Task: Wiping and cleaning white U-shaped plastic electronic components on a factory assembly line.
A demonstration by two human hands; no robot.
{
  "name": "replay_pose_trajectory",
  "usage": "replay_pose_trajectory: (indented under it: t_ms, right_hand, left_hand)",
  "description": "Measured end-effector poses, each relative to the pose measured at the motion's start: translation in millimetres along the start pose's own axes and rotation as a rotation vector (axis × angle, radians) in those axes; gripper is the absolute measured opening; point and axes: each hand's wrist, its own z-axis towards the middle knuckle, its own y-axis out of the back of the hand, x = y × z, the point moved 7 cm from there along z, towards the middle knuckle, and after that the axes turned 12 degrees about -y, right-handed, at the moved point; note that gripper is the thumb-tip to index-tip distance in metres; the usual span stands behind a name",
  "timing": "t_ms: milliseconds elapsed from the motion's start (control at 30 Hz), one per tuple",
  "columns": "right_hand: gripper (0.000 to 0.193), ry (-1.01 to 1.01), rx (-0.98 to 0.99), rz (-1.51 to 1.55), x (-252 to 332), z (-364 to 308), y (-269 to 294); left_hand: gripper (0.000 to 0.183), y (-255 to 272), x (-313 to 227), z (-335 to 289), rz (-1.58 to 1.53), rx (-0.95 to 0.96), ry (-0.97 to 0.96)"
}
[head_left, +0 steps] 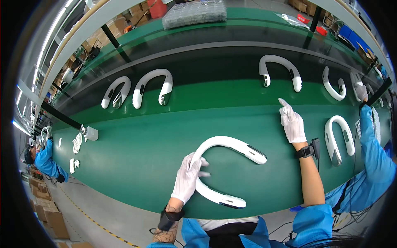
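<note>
My left hand [185, 177], in a white striped glove, is closed on the curved back of a white U-shaped neck fan [223, 141]. The fan's two arms point right over the green table, and dark vents show near their ends. My right hand [292, 125], gloved the same way, reaches forward with the index finger stretched out and nothing visible in it. Just beyond its fingertips another neck fan [281, 60] lies on the green and black belt. To the right of that hand a further neck fan [340, 120] rests on the table.
Two neck fans [155, 73] [118, 81] lie on the belt at the left, another [331, 91] at the right. A co-worker's blue sleeve [369, 132] comes in at the right. Gloves [77, 142] and a clear bottle [91, 133] sit at the left. Clear trays [194, 14] are stacked beyond.
</note>
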Motion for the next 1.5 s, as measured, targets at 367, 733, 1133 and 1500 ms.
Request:
replay_pose_trajectory:
  t_ms: [367,733,1133,1500]
  right_hand:
    - [0.015,0.635,0.263,0.001,229,-90,-21]
    - [0.037,0.572,0.304,0.111,247,-80,-28]
    - [0.013,-0.384,0.249,0.354,70,-93,-68]
    - [0.01,-0.258,0.186,0.288,95,-99,-83]
  left_hand:
    - [0.066,14,-75,15,0.293,0.141,-0.417]
    - [0.015,192,-115,62,0.646,-0.103,-0.516]
    - [0.034,634,-145,110,1.308,-0.803,-0.08]
    - [0.031,639,-115,118,1.628,-0.692,-0.08]
